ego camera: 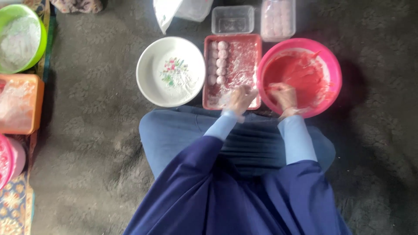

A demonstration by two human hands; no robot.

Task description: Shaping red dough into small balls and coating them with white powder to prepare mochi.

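Round pink bowl (pixel 331 65) half full of smeared red dough sits just beside floured red tray (pixel 257 43) holding pale balls (pixel 220 63)

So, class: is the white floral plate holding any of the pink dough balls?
No. The white floral plate holds only a dusting of flour; the pink balls sit in the red tray beside it.

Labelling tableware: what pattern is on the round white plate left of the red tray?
Pink-and-green floral motif at the centre of the round white plate; head view.

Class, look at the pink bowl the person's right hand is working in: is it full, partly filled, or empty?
Partly filled. Red batter covers the bottom of the pink bowl, with smeared inner wall showing above it; the right hand reaches into it.
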